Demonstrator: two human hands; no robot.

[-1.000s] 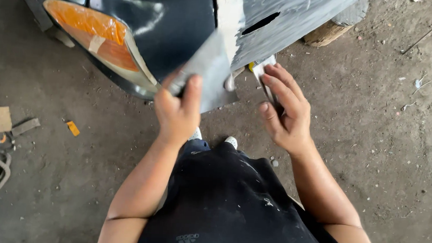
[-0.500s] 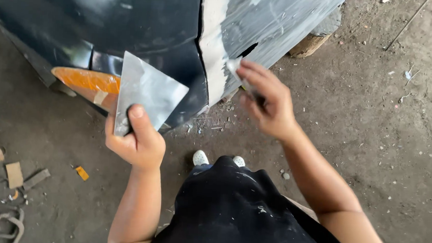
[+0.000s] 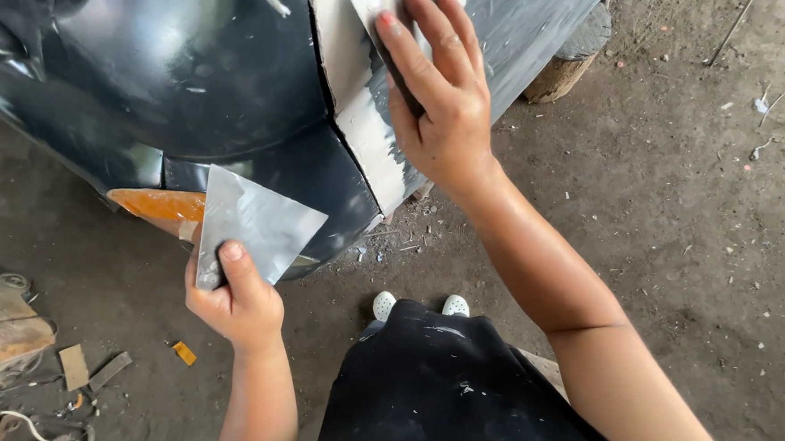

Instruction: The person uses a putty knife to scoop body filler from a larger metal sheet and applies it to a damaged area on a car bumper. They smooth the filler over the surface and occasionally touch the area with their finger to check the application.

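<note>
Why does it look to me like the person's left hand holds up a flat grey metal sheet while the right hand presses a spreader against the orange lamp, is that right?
Not quite. In the head view the right hand presses the pale spreader against the grey filler strip on the black car panel, not the orange lamp. The left hand does hold up the flat grey metal sheet.

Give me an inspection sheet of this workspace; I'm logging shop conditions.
Surface: dark car body panel with a pale filler strip along a seam.
Job's things: flat metal plate; spreader pressed on the filler.
Clutter: scraps and tools on the floor, lower left; orange bit.
Hands: left hand grips the plate; right hand presses the spreader.
Cables: pale cord, lower left.
Surroundings: dusty concrete floor; wooden block under the panel.
</note>
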